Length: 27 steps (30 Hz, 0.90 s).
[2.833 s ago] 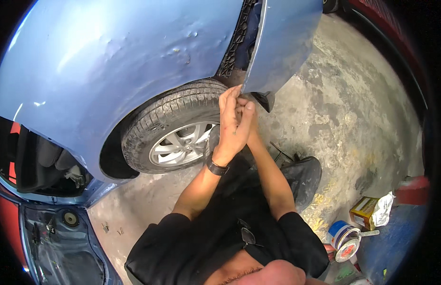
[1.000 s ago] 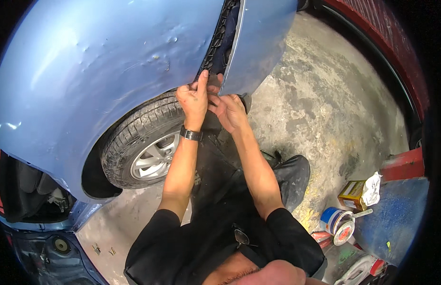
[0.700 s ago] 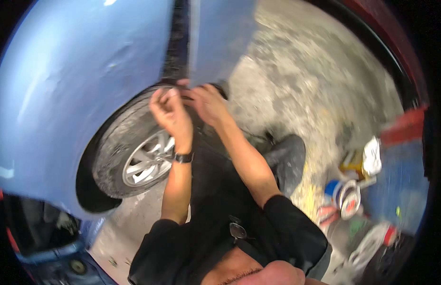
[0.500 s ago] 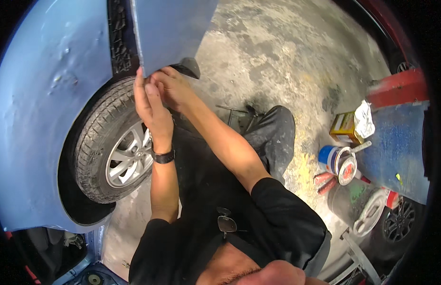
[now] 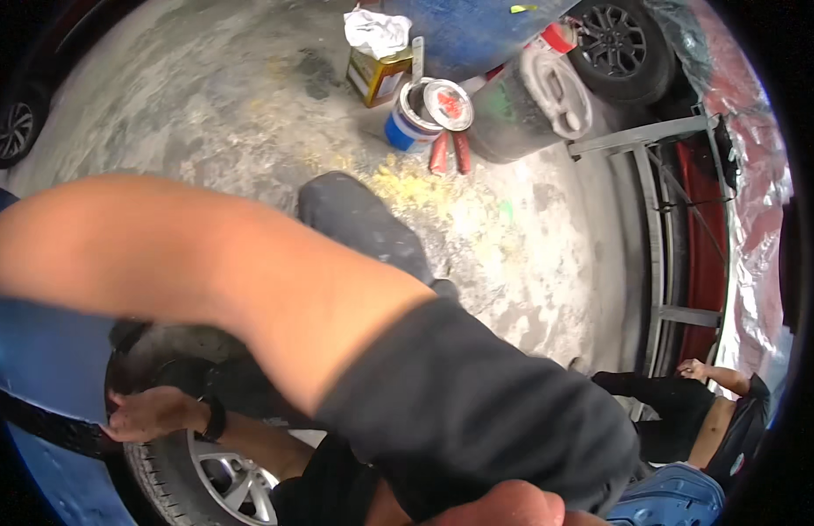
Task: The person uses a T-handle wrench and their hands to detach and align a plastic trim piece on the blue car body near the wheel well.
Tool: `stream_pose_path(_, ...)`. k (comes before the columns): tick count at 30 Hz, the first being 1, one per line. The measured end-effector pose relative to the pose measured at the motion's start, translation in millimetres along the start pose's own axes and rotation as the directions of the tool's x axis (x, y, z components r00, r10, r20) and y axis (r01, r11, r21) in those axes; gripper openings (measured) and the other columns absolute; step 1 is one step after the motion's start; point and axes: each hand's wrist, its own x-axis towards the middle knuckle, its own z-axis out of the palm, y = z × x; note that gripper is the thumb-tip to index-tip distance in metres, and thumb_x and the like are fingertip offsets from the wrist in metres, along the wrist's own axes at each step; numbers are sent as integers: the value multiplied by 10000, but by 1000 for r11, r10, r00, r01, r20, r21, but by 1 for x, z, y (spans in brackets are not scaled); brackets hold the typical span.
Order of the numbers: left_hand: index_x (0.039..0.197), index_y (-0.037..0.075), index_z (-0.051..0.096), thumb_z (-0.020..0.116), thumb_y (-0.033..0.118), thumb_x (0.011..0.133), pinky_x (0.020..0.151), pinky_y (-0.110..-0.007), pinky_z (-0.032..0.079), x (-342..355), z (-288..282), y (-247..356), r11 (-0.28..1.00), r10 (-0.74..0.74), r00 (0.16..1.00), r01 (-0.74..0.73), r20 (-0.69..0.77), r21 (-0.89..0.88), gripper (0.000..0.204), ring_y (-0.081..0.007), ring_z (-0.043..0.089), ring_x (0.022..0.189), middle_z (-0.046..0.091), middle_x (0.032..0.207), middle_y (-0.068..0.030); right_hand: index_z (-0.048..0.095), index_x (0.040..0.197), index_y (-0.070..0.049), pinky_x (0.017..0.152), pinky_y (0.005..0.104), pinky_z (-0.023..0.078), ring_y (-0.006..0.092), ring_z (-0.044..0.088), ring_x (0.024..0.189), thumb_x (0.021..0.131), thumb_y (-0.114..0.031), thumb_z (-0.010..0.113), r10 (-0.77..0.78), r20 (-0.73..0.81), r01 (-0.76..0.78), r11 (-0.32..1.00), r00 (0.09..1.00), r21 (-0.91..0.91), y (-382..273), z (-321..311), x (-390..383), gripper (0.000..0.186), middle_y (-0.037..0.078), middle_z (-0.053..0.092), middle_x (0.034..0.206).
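My right forearm crosses the middle of the view, blurred and close to the camera; its hand is hidden past the left edge. At lower left, my left hand [image 5: 152,414], wearing a dark wristband, has its fingers on the edge of a blue body panel [image 5: 47,342], at its corner. A dark gap separates that panel from the dented blue fender [image 5: 39,478]. Just below and right of the hand is the car's tyre [image 5: 157,482] with a silver wheel.
Blue paint can [image 5: 405,131], yellow tin [image 5: 372,83] with white wrapping, red tools [image 5: 451,153] and grey drum [image 5: 512,114] stand on concrete beside a scuffed blue panel [image 5: 459,35]. At right are a metal frame [image 5: 652,136], a wheel [image 5: 617,48] and another person [image 5: 670,421].
The view has swung sharply right, bringing the frame and other person in. My right arm has risen across the view, its hand leaving sight; my left hand stays at the panel's corner.
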Motion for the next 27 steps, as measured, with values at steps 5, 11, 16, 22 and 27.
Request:
stream_pose_path(5,1361,-43,420,566,55,1009,831,-389,570,10,-1,12,473,400,903,-348,155,810,393,-287,627,968,501,1268,-225,706,883,-15,643,405,513,246,657,656,959,-343,596,12,43,4,937,999,-348,7,-42,11,354,127,682,718)
stream_pose_path(11,1325,11,428,414,219,1069,988,-441,474,13,21,9,991,-121,984,113,-128,-65,330,-259,563,1152,570,1210,-133,670,875,7,573,383,490,237,618,571,986,-266,576,193,67,-148,897,979,-417,98,-40,-80,309,133,642,670)
stream_pose_path(16,1201,37,453,443,209,1074,919,-415,485,19,25,23,992,-101,956,117,-276,44,214,-218,581,1099,591,1175,-128,644,856,35,643,438,504,313,653,689,920,-139,626,334,326,-266,935,884,-236,189,82,-215,186,222,644,738)
stream_pose_path(22,1211,38,503,585,228,1035,871,-359,485,27,26,17,989,-70,938,108,-339,97,272,-164,585,1014,614,1156,-76,689,936,19,813,476,536,392,690,892,861,-74,639,309,750,-348,931,585,-112,227,198,-251,129,244,700,930)
stream_pose_path(27,1246,45,480,555,198,1041,903,-429,482,25,44,29,975,-70,932,139,-355,173,267,-217,610,1001,636,1131,-102,684,912,29,797,486,537,422,679,910,826,-24,613,-7,828,-178,976,561,128,242,303,-313,124,260,695,936)
